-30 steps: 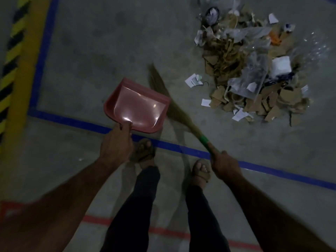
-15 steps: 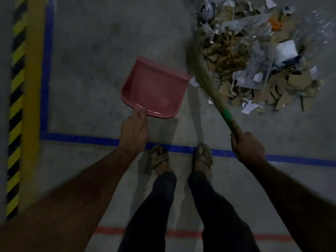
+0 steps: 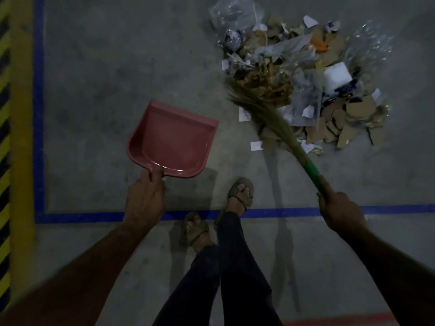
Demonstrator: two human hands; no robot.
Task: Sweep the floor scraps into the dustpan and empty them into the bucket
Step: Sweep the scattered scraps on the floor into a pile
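Sweeping is only just getting started. The left hand (image 3: 146,196) grips the empty dustpan (image 3: 171,142) by its handle, the right hand (image 3: 341,208) grips the broom (image 3: 270,114), whose bristles are at the scrap pile (image 3: 329,90). Next, probably: pan down beside the pile, then sweep in.

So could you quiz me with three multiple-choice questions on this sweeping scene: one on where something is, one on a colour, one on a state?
1. Where is the scrap pile?
A. inside the dustpan
B. on the floor beyond the blue line
C. in a bucket

2. What colour is the dustpan?
A. pink-red
B. green
C. white

3. What is the dustpan's state?
A. full of scraps
B. empty
C. upside down

Answers:
1 B: the pile lies on concrete past the blue line.
2 A: its tray is pink-red.
3 B: the left hand holds it with a bare inside, while the right hand holds the broom.
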